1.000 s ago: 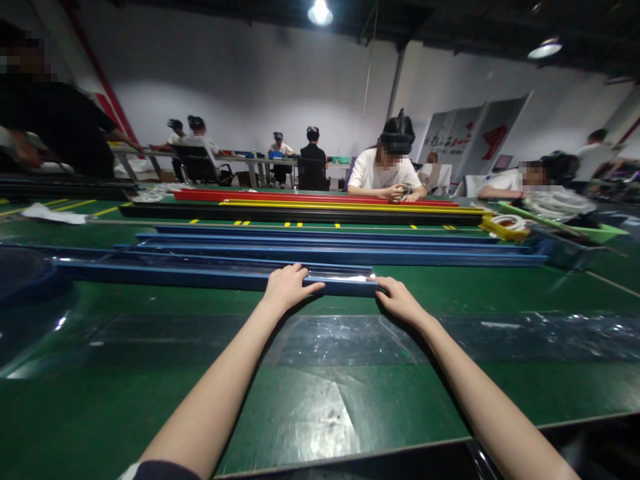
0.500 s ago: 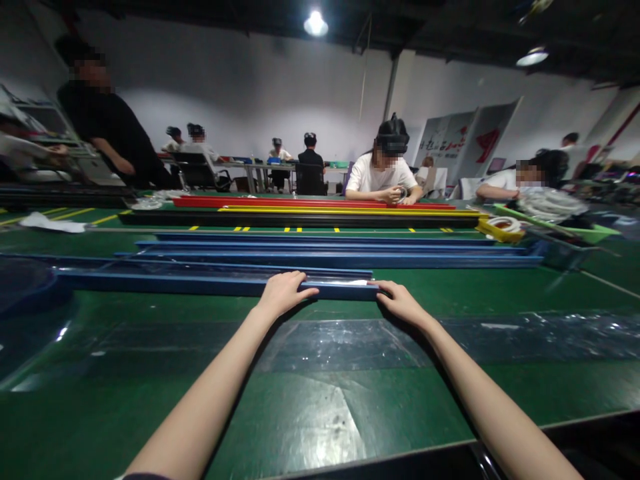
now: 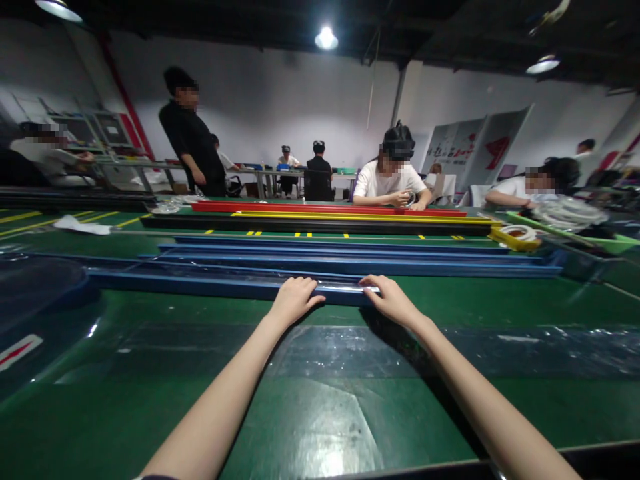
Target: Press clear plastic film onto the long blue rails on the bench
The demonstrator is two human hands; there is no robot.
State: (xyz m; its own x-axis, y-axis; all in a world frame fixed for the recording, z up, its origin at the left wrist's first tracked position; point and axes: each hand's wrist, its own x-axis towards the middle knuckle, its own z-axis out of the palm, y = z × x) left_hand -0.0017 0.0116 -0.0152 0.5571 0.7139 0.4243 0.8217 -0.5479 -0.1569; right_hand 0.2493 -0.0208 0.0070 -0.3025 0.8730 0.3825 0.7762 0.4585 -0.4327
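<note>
A long blue channel strip [image 3: 200, 283] lies across the green table, with clear plastic film inside it. My left hand [image 3: 296, 300] grips its near wall, fingers hooked over the top and thumb along the front. At the strip's right end is my right hand [image 3: 393, 301], thumb and fingers apart around a shiny bit of film. Whether its fingertips press on the film is hard to tell. In front of both hands, a wide band of clear film [image 3: 330, 350] lies flat on the table.
More blue channel strips [image 3: 400, 261] lie just behind. Farther back are black, yellow and red strips [image 3: 320, 208] and a yellow box [image 3: 515, 237] with white coils. Blue film [image 3: 40, 300] bulges at the left. A co-worker [image 3: 390, 177] sits opposite; another person [image 3: 193, 140] stands behind.
My right hand has shifted left from the strip's end and its fingers have lifted and parted. My left hand stays on the strip. The view has turned slightly left.
</note>
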